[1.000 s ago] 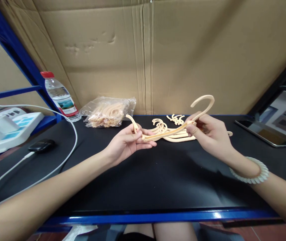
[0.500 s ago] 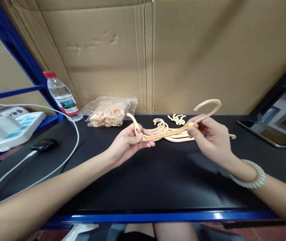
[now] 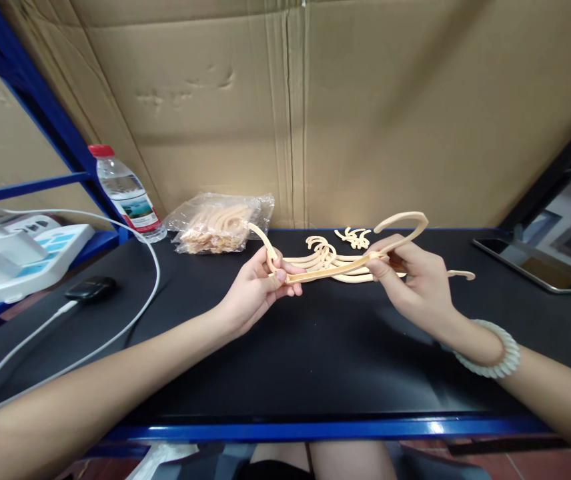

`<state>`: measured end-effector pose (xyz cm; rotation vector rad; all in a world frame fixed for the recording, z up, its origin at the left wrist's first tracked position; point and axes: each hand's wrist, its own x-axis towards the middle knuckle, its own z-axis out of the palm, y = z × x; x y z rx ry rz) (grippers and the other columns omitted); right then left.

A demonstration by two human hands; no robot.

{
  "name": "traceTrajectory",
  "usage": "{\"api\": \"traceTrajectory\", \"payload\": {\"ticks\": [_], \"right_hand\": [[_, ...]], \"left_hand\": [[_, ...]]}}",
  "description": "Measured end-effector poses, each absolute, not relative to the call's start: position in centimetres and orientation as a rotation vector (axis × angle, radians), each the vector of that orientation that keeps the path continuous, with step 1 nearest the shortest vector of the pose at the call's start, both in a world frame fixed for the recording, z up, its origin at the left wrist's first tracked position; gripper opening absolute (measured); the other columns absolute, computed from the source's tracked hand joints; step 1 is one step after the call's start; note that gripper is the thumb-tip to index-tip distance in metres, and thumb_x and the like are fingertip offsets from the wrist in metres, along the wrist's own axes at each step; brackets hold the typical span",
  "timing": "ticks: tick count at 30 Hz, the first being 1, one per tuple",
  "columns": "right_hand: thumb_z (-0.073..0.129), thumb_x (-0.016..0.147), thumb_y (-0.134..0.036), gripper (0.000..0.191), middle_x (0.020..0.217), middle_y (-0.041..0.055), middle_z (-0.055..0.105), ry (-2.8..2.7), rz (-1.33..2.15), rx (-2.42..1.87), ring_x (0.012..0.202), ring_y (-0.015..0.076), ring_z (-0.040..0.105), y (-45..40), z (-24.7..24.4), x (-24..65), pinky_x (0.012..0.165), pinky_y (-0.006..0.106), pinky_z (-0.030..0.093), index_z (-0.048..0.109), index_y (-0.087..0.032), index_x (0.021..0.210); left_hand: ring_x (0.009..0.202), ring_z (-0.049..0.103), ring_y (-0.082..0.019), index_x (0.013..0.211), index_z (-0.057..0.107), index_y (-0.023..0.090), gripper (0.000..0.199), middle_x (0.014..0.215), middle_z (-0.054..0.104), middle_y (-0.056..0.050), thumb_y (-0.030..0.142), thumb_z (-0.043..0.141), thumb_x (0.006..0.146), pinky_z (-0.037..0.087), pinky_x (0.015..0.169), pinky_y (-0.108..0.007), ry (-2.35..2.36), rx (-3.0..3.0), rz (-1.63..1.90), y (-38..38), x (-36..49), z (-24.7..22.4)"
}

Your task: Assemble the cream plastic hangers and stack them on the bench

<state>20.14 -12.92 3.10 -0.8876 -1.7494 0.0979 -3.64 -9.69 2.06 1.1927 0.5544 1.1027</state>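
A beige plastic clothes hanger [image 3: 333,270] is held up over the black table by both hands. My left hand [image 3: 258,287] pinches its left end between thumb and fingers, where a short curved piece [image 3: 260,237] sticks up. My right hand [image 3: 413,277] is closed around the hanger near the base of its large hook [image 3: 418,223], thumb in front. The fingers partly cover both joints. Behind the held hanger lies a stack of beige hangers [image 3: 353,279], with their hooks [image 3: 321,247] bunched together. Farther back is a small pile of curved beige pieces [image 3: 353,238].
A clear plastic bag of beige parts [image 3: 220,223] lies at the back left beside a water bottle [image 3: 128,193]. On the left are a power strip [image 3: 30,257], a black device [image 3: 90,289] and a white cable [image 3: 158,267]. A phone [image 3: 530,267] lies right. Cardboard [image 3: 390,100] stands behind.
The right hand has moved slightly left and tilted, so the large hook now sits lower and farther left. The short curved piece leans a little more to the left.
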Motion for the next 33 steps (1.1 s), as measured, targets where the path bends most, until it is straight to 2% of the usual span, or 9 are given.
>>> {"api": "traceTrajectory", "payload": {"ticks": [5,9,17,26,33], "right_hand": [[0.056,0.088,-0.016,0.010,0.070,0.0003,0.059,-1.764,0.082,-0.903,0.053,0.0131,0.052,-13.14,2.97,19.93,0.049,0.026,0.043,0.056,-0.022,0.080],[0.056,0.088,-0.017,0.012,0.074,0.0019,0.062,-1.755,0.084,-0.922,0.054,0.0138,0.054,-13.25,2.83,19.76,0.050,0.027,0.044,0.055,-0.022,0.077],[0.056,0.089,-0.019,0.013,0.066,0.0007,0.061,-1.731,0.063,-0.998,0.053,0.0133,0.054,-13.53,2.51,19.45,0.052,0.027,0.043,0.056,-0.020,0.076],[0.056,0.089,-0.023,0.011,0.072,0.0029,0.063,-1.667,0.152,-1.026,0.057,0.0144,0.055,-13.91,2.49,19.28,0.055,0.028,0.044,0.059,-0.019,0.079],[0.057,0.089,-0.025,0.015,0.075,0.0031,0.062,-1.625,0.245,-1.043,0.058,0.0137,0.053,-13.88,2.21,19.25,0.054,0.028,0.041,0.057,-0.019,0.075]], "left_hand": [[0.061,0.066,-0.011,0.080,0.044,0.018,0.027,0.084,0.075,-0.004,0.007,0.067,0.076,0.050,0.061,-0.021,0.584,1.199,1.153,-9.79,-3.46,1.70],[0.061,0.067,-0.010,0.081,0.044,0.018,0.029,0.078,0.073,-0.001,0.010,0.072,0.074,0.053,0.063,-0.021,0.606,1.205,1.194,-9.97,-3.34,1.54],[0.064,0.072,-0.013,0.080,0.045,0.018,0.035,0.076,0.074,0.000,0.013,0.077,0.069,0.060,0.068,-0.024,0.717,1.184,1.279,-10.08,-3.12,1.40],[0.066,0.075,-0.018,0.079,0.043,0.018,0.036,0.080,0.077,-0.004,0.015,0.078,0.069,0.061,0.066,-0.024,0.742,1.216,1.319,-10.12,-3.16,1.36],[0.067,0.075,-0.018,0.071,0.040,0.017,0.043,0.081,0.077,-0.006,0.016,0.083,0.064,0.060,0.063,-0.021,0.755,1.182,1.341,-9.97,-3.12,1.14]]}}
